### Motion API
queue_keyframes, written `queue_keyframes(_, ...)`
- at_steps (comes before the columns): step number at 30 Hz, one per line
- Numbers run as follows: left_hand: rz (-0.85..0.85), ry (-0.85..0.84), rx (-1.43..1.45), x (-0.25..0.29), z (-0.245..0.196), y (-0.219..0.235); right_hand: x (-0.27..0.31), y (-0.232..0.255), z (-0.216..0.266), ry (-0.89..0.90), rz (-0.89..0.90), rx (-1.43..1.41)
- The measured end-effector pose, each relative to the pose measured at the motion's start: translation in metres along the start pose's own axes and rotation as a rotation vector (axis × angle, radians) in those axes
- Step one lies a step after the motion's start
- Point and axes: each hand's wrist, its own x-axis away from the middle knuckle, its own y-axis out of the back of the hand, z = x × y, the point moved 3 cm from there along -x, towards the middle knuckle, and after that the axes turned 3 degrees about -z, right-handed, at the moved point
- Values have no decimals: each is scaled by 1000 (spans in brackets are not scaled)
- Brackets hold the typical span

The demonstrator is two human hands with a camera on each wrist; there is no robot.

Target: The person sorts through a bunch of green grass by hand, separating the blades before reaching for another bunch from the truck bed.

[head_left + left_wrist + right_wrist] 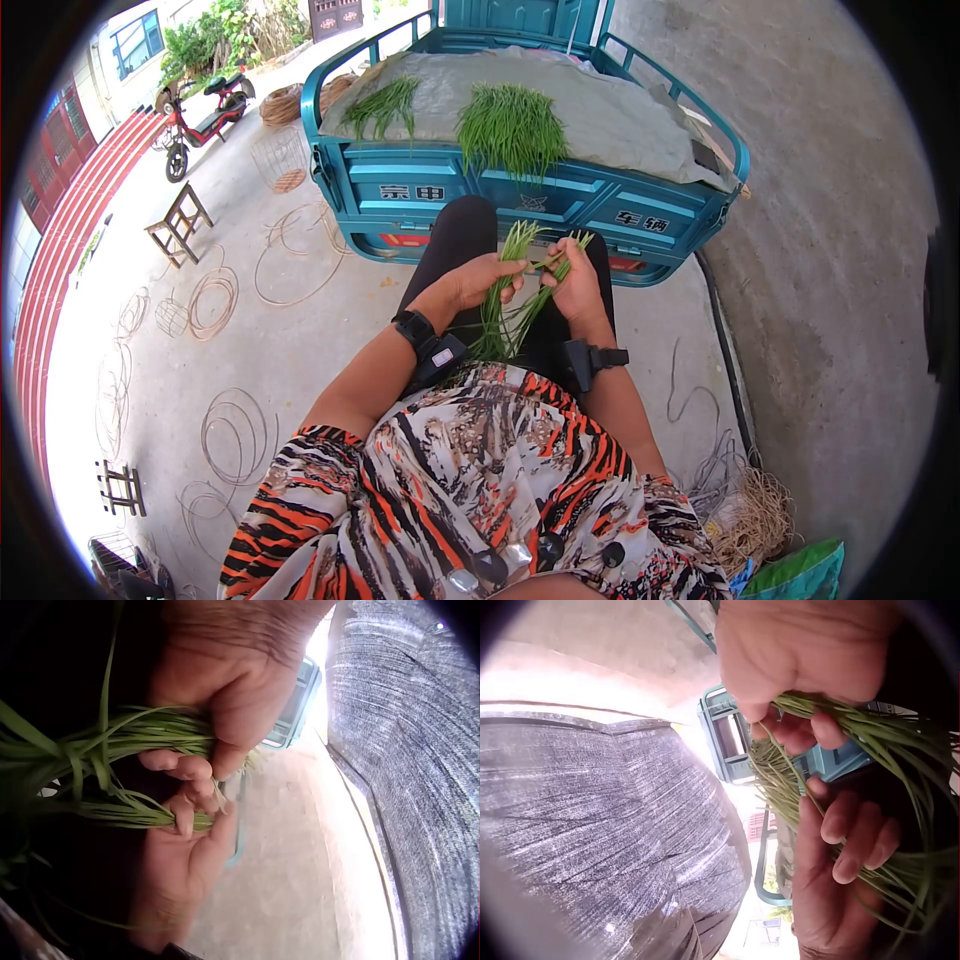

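Note:
Over the lap, the left hand (490, 279) grips a thick bunch of chives (492, 325), its pale cut ends up and its long green leaves hanging down. Close beside it, the right hand (577, 288) holds a thinner bunch of chives (810, 705) in curled fingers. The fingertips of both hands nearly meet near the stalk ends. Between them a single thin stalk (786, 756) runs from the right fingertips toward the left hand's bunch. In the left wrist view, leaves from the two bunches (161, 727) cross and tangle.
Ahead stands a blue cargo tricycle bed (590, 200) covered by a grey sheet (620, 115). A large pile of chives (512, 125) and a smaller one (388, 105) lie on it. Left are a wooden stool (180, 225), wire coils (213, 302) and a red scooter (205, 125).

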Motion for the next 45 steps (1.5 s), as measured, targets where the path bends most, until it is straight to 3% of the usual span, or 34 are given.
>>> queue_keyframes(2,-22,4,13,-1,1,2,1,-6,1,-14,-127,-76)
queue_keyframes(4,-10,2,19,0,0,1,0,-3,0,-66,-64,-120)
queue_keyframes(6,-7,-1,32,0,0,2,-3,9,2,-153,191,-128)
queue_keyframes(12,-80,-25,57,-3,2,7,5,2,14,-175,208,-242)
queue_keyframes(15,-149,-48,63,-6,4,10,7,0,15,-196,209,-141)
queue_keyframes(19,-165,-54,79,-8,5,10,6,6,24,-118,266,-355)
queue_keyframes(26,39,8,14,0,1,5,9,-6,7,-147,95,174)
queue_keyframes(30,105,19,-44,-4,6,3,8,-7,-5,-177,107,381)
queue_keyframes(33,120,30,-67,-5,8,3,6,-6,-11,-137,175,465)
queue_keyframes(39,40,3,-30,-2,6,5,8,-4,-8,-168,95,399)
queue_keyframes(45,-1,-10,30,-2,3,5,7,-4,-9,-153,136,413)
